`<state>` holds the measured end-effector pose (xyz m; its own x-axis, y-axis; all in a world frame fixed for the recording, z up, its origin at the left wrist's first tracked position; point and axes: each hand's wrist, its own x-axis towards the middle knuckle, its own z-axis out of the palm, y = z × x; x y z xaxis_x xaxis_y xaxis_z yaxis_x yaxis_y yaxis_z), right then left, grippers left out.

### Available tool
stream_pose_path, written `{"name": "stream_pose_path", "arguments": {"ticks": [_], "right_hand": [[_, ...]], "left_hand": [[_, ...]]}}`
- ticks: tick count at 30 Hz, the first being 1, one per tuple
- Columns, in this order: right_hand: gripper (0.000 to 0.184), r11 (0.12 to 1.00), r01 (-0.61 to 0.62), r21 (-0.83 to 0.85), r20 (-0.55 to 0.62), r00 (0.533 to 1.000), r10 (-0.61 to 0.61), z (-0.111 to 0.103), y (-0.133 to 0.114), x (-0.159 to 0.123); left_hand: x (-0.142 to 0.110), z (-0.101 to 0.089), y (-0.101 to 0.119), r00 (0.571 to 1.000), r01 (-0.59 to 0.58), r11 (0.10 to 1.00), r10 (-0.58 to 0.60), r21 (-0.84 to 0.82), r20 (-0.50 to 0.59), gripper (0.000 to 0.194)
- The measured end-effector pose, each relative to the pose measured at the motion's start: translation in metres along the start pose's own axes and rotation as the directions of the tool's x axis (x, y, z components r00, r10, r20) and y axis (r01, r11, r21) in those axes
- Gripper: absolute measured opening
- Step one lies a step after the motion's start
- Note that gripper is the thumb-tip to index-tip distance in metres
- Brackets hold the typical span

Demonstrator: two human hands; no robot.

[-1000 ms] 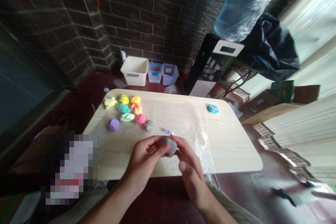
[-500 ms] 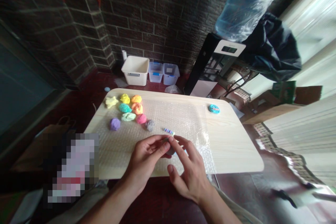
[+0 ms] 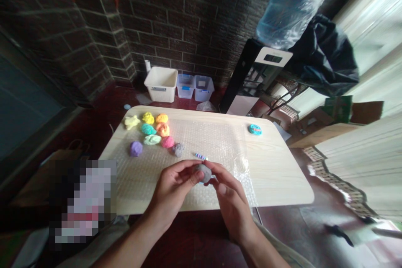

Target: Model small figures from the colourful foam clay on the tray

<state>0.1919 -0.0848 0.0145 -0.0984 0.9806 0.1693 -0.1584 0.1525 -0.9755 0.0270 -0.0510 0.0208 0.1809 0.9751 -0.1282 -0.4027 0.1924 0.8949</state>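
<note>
A lump of grey modelling clay (image 3: 205,172) is held over the front of the table. My left hand (image 3: 176,184) is closed on it, thumb on the near side and fingers behind. My right hand (image 3: 230,194) curls around its right side, the fingers touching it and the thumb bent inward. Just beyond my fingertips lies a small striped stick (image 3: 201,156) in purple, white and blue. Something light blue shows partly beneath the clay, mostly hidden. Nearest on the left is a mottled grey clay lump (image 3: 178,149).
Bubble wrap (image 3: 207,136) covers the middle of the table (image 3: 282,167). Several coloured clay lumps, among them a purple one (image 3: 136,148) and a pink one (image 3: 167,142), sit at the left. A blue round piece (image 3: 255,129) lies far right. Bins (image 3: 161,86) stand behind.
My right hand has turned; its index finger no longer covers the clay's near face and its thumb has come up. More of the grey clay shows now.
</note>
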Motion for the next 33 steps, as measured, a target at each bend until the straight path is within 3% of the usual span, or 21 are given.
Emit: {"name": "stream_pose_path", "arguments": {"ticks": [6,9,11,14,16,19,22,24,27,30,33], "right_hand": [[0.042,0.999,-0.006,0.034,-0.006,1.000,0.007,0.001,0.000,0.002],[0.046,0.976,0.074,-0.206,0.064,0.996,-0.062,-0.002,-0.007,0.000],[0.053,0.906,0.156,-0.393,0.134,0.985,-0.112,-0.004,-0.011,0.000],[0.055,0.850,0.205,-0.485,0.175,0.975,-0.135,-0.004,-0.012,-0.003],[0.054,0.891,0.154,-0.426,0.134,0.985,-0.106,0.000,-0.005,-0.007],[0.051,0.980,0.021,-0.198,0.011,1.000,-0.020,0.008,0.009,-0.015],[0.056,0.999,0.002,0.040,-0.024,1.000,-0.001,0.014,0.019,-0.018],[0.058,0.995,0.001,0.099,-0.029,1.000,0.002,0.014,0.018,-0.017],[0.056,0.997,0.024,-0.078,-0.009,1.000,-0.025,0.009,0.011,-0.015],[0.058,0.917,0.146,-0.372,0.080,0.989,-0.125,0.001,0.000,-0.010],[0.058,0.856,0.233,-0.462,0.143,0.972,-0.188,-0.002,-0.007,-0.005]], "left_hand": [[-0.001,0.002,0.000,1.000,0.010,0.999,-0.010,-0.045,0.012,0.029],[-0.002,0.004,0.001,0.998,0.060,0.995,-0.060,-0.084,0.004,0.029],[-0.002,0.004,0.002,0.994,0.109,0.988,-0.110,-0.107,0.003,0.030],[-0.002,0.003,0.001,0.989,0.150,0.979,-0.151,-0.139,0.009,0.031],[-0.003,0.003,0.000,0.988,0.156,0.973,-0.157,-0.169,0.006,0.033],[-0.004,0.005,-0.001,0.989,0.144,0.967,-0.149,-0.211,-0.007,0.034],[-0.004,0.007,0.000,0.993,0.111,0.968,-0.120,-0.226,-0.025,0.034],[-0.004,0.008,0.001,0.994,0.096,0.968,-0.105,-0.232,-0.026,0.033],[-0.005,0.008,0.000,0.995,0.099,0.971,-0.103,-0.219,-0.005,0.032],[-0.004,0.007,0.000,0.995,0.103,0.980,-0.101,-0.168,0.020,0.030],[-0.004,0.006,0.000,0.993,0.111,0.986,-0.107,-0.122,0.040,0.029]]}}
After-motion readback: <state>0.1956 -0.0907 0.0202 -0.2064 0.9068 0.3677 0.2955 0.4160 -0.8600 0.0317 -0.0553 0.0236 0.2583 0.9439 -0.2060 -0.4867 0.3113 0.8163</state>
